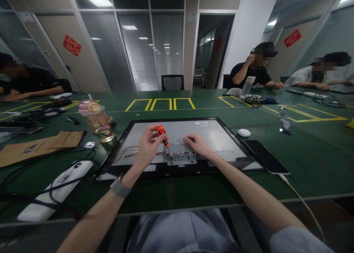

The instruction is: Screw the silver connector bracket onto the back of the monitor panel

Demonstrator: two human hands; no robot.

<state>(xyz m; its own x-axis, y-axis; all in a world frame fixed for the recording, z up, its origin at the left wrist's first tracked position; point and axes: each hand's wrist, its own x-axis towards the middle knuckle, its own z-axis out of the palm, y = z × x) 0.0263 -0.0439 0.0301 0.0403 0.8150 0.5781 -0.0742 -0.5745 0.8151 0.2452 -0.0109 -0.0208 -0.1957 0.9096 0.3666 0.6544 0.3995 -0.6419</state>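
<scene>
My left hand (149,144) is closed around the handle of an orange and black screwdriver (162,134). The screwdriver leans, its shaft reaching down to the left front part of a metal bracket (181,158) with connector ports. That bracket sits near the front edge of a flat monitor panel (218,135), which lies face down with a black frame and grey metal back. My right hand (197,144) rests at the bracket's right rear, fingers bent; whether it pinches anything is hidden. Thin wires (129,151) run from the bracket leftward across the panel.
On the left are a pink-lidded bottle (95,120), a brown paper bag (41,146) and a white power strip (58,188) with black cables. To the right lie a phone (265,157) on a charging cable and a white earbud case (244,132). Several people sit across the green table.
</scene>
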